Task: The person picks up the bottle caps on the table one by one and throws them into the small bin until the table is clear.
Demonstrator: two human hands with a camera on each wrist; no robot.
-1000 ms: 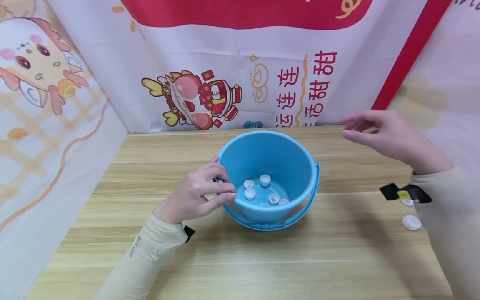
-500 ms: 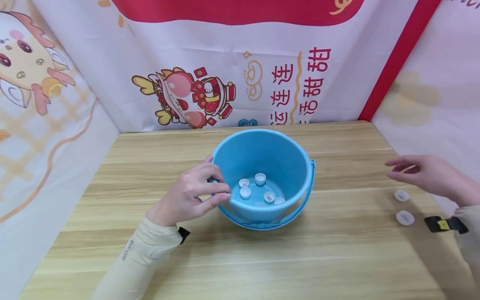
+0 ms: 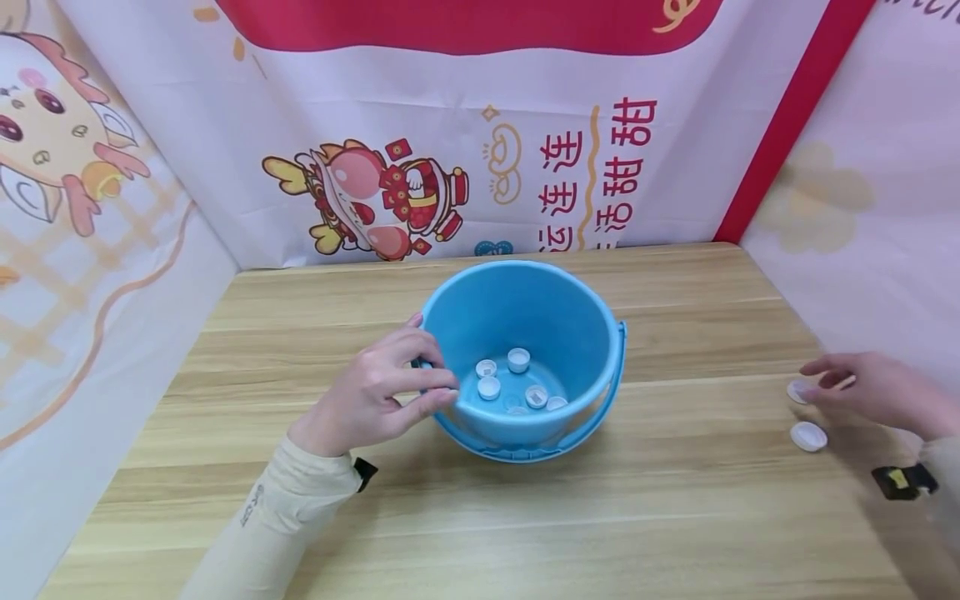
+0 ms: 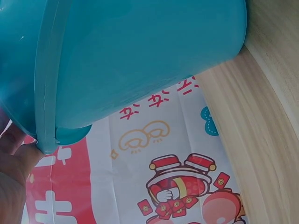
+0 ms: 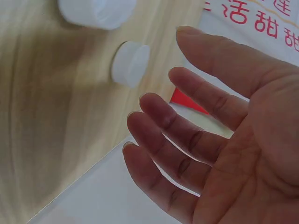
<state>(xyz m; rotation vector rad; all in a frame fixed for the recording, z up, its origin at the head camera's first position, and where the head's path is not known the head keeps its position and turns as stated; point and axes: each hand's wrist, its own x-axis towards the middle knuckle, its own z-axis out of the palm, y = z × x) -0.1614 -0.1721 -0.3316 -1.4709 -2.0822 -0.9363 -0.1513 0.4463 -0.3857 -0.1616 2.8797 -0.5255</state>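
Observation:
A light blue bucket [image 3: 517,432] stands mid-table, with several small white caps [image 3: 518,360] on its bottom. My left hand [image 3: 382,388] grips the bucket's left rim; in the left wrist view the thumb [image 4: 29,156] presses against that rim. On the right of the table lie two white bottle caps. My right hand [image 3: 881,390] is at the farther cap [image 3: 798,392], partly covering it in the head view. The right wrist view shows the fingers [image 5: 182,135] spread and loosely bent, apart from this farther cap [image 5: 131,64]. Closer to me sits the other cap [image 3: 809,437].
The bucket's handle [image 3: 617,367] hangs down along its right and front side. Printed cloth [image 3: 405,75] rises behind the wooden table [image 3: 450,533] and along both sides. The table's right edge runs close to the right hand.
My right hand has swung right and down from beside the bucket to the farther cap. The left hand keeps its grip on the rim. The head view has shifted slightly.

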